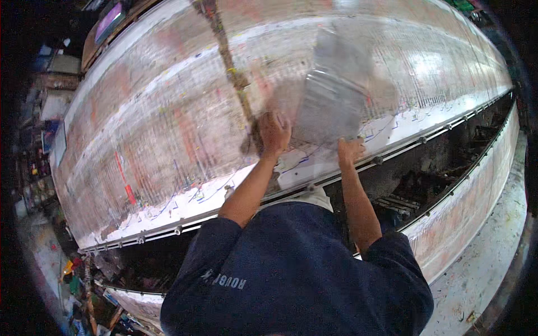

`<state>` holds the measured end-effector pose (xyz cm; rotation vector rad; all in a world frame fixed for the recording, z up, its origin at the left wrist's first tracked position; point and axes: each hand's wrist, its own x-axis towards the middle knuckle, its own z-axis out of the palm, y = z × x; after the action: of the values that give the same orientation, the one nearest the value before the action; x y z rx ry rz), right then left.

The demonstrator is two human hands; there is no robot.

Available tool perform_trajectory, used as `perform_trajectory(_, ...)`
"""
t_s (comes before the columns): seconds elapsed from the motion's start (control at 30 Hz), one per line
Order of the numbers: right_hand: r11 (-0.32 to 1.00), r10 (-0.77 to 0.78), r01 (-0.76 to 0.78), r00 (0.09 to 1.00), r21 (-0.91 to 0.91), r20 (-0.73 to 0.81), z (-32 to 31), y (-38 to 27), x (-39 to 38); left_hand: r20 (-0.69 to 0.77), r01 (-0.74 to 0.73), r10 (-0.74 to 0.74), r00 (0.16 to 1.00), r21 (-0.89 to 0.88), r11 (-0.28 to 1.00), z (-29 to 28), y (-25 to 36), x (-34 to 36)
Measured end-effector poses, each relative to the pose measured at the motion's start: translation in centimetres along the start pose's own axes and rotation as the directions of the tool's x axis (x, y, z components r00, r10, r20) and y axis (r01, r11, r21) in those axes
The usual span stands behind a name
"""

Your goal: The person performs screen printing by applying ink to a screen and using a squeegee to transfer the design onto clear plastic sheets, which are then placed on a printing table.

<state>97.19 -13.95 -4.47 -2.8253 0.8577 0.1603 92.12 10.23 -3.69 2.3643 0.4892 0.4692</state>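
A grey, shiny, see-through plastic sheet (330,106) is raised over a long, pale, stained table (168,134). It is smeared by motion, and a crease crosses its upper part. My right hand (351,151) has its fingers closed on the sheet's lower right corner. Just left of the sheet is my left hand (274,132), thumb and fingers apart and somewhat blurred. I see nothing held in it. Whether it touches the table cannot be made out. A dark brown strip (232,73) runs across the table beside this hand.
A metal rail (426,139) with small knobs edges the table in front of me. Past it lies a dark gap, then a second long table (465,224) at right. A red mark (130,193) lies at left. A lit screen (109,22) stands far left.
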Motion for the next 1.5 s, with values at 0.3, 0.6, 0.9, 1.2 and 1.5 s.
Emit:
perform_trajectory(0.3,0.937,-0.212,0.013,0.816,0.349,0.538,-1.2,3.2,6.7,0.215,0.240,-0.347,0.913,0.403,0.883,5.6,7.3,2.8)
perform_trajectory(0.6,0.422,-0.426,-0.562,0.570,0.712,0.703,-5.2,2.2,8.1,0.357,0.191,-0.481,0.801,0.608,0.770,5.2,8.0,4.5)
perform_trajectory(0.9,0.554,-0.677,0.031,0.599,0.832,0.429,-28.2,-2.4,20.2,0.213,0.011,0.075,0.974,-0.377,0.926,0.1,24.5,12.3)
perform_trajectory(1.2,0.444,-0.571,0.115,0.801,0.889,0.182,-23.5,5.2,27.8,0.240,-0.005,0.104,0.965,-0.378,0.926,11.7,30.1,9.7)
perform_trajectory(1.5,0.811,-0.454,0.330,0.876,0.483,0.164,-6.2,11.6,26.4,0.440,0.083,-0.055,0.896,-0.044,0.996,18.7,22.3,2.7)
